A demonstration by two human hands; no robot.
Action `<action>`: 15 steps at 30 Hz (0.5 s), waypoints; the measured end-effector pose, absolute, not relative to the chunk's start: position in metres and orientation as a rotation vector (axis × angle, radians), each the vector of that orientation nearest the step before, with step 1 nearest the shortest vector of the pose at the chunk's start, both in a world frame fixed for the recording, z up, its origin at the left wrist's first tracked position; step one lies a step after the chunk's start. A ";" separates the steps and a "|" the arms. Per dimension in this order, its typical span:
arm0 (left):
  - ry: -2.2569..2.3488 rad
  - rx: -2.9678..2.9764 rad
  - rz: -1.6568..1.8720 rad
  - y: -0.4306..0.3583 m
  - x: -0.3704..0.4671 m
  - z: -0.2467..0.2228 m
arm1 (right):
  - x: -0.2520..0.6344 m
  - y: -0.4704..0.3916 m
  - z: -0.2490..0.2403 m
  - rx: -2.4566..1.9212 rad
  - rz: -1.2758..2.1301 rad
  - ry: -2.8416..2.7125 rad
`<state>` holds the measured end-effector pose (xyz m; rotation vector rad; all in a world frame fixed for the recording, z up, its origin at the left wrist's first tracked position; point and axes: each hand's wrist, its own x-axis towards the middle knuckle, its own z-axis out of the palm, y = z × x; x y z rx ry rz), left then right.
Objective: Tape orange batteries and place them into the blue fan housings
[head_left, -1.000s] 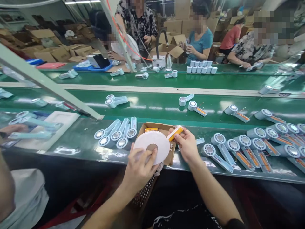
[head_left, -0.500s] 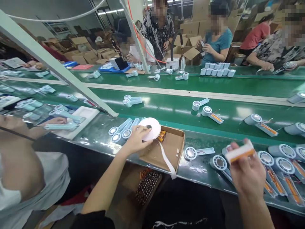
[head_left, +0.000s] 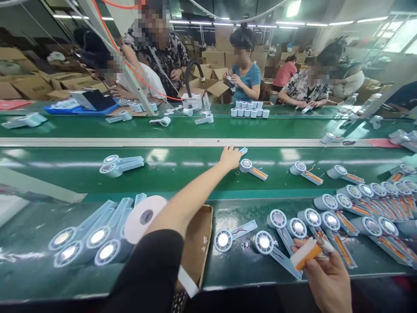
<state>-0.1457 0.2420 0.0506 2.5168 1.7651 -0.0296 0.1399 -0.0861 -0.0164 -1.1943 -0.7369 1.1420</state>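
Observation:
My left hand [head_left: 230, 158] reaches out over the green belt, its fingers curled over the round head of a light-blue handheld fan housing; only the end of its handle [head_left: 243, 151] shows. Beside it lies another fan housing [head_left: 246, 165] with an orange strip in its handle. At the lower right, my right hand [head_left: 329, 274] grips an orange battery [head_left: 308, 256] with a white strip on one face. A roll of white tape [head_left: 135, 221] is partly behind my left forearm, next to a cardboard tray [head_left: 207, 243]. A loose tape end [head_left: 188, 281] hangs at the tray's front.
Fan housings [head_left: 97, 237] lie left of the tape roll. Several more with orange inserts [head_left: 342, 248] crowd the bench on the right. Two housings [head_left: 122, 164] rest on the belt at left. Across the belt, co-workers [head_left: 249, 78] handle parts beside small white cylinders [head_left: 249, 111].
My left hand has left the tape roll and moved forward onto a fan housing on the belt. My right hand still holds the battery, now lower. The view has turned right.

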 end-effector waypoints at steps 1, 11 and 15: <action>1.800 2.485 -0.086 0.253 -0.136 0.045 | 0.135 -0.088 -0.016 -1.190 1.158 -0.743; 1.667 2.376 -0.551 0.231 -0.211 0.021 | 0.143 -0.033 0.048 -1.179 1.190 -1.039; 1.525 2.368 -0.591 0.212 -0.228 0.023 | 0.060 0.083 0.063 -1.108 1.114 -1.613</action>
